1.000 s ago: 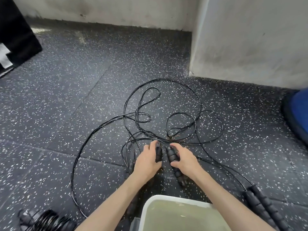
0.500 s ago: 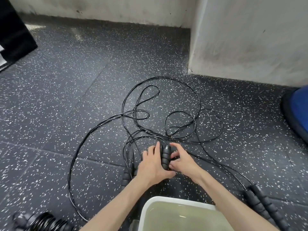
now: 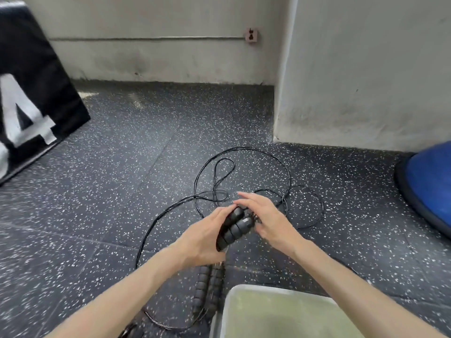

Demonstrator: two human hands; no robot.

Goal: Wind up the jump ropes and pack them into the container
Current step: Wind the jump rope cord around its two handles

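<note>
My left hand (image 3: 203,240) grips two black ribbed jump-rope handles (image 3: 234,228) side by side, lifted above the floor. My right hand (image 3: 266,218) is by the handles' far ends with its fingers spread, and the frame does not show whether it holds the cord there. Thin black cords (image 3: 244,172) lie in tangled loops on the speckled floor beyond my hands. Another pair of black handles (image 3: 207,289) lies on the floor below my left wrist. The pale container (image 3: 275,311) sits at the bottom edge, between my forearms.
A black padded box with a white numeral (image 3: 31,93) stands at the left. A blue dome-shaped ball (image 3: 432,186) sits at the right edge. A grey wall corner (image 3: 353,81) juts out behind the cords. The floor is dark speckled rubber.
Both handles have come together in my left hand and lifted off the floor. My right hand has let go of its handle and moved to the handles' far ends. The view has tilted upward.
</note>
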